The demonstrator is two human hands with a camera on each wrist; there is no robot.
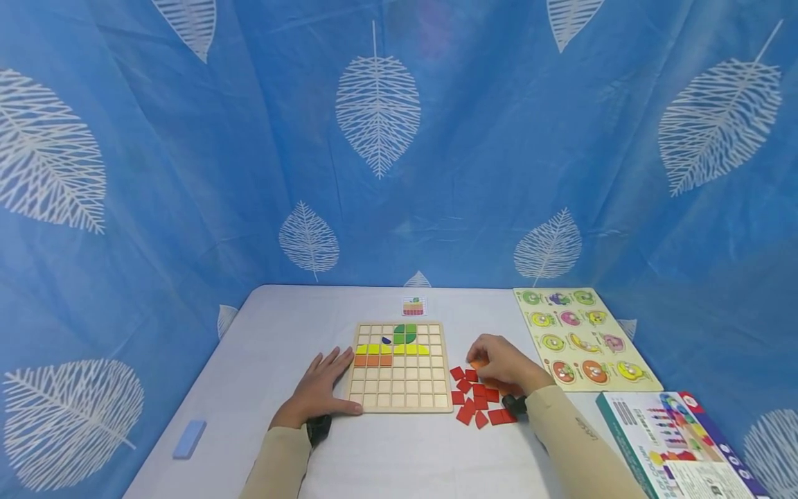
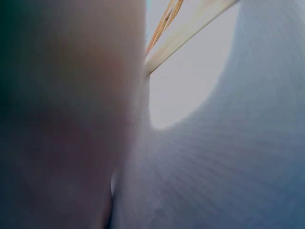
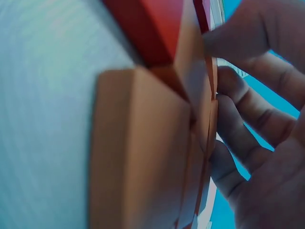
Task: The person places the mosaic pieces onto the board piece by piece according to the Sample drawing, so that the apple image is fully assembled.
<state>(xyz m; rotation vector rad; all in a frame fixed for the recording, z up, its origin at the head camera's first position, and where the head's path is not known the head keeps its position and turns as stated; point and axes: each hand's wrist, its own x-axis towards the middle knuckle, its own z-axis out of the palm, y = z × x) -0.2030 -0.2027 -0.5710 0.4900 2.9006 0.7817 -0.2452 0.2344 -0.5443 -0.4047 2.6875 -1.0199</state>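
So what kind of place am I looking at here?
Probably a staged recording booth, not a home: a blue leaf-print curtain encloses a white table that holds only a wooden grid board and a fruit peg puzzle.

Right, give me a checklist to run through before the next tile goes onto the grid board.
1. Left hand steadying the grid board: ok, it lies flat at the left edge.
2. Right hand over the loose pile of red tiles: ok.
3. Orange tile secure in the grip: cannot tell; the fingers touch it.
4. Free cell beside the orange row: ok, the cells to its right are bare.
5. Pattern card in view: ok, above the board.
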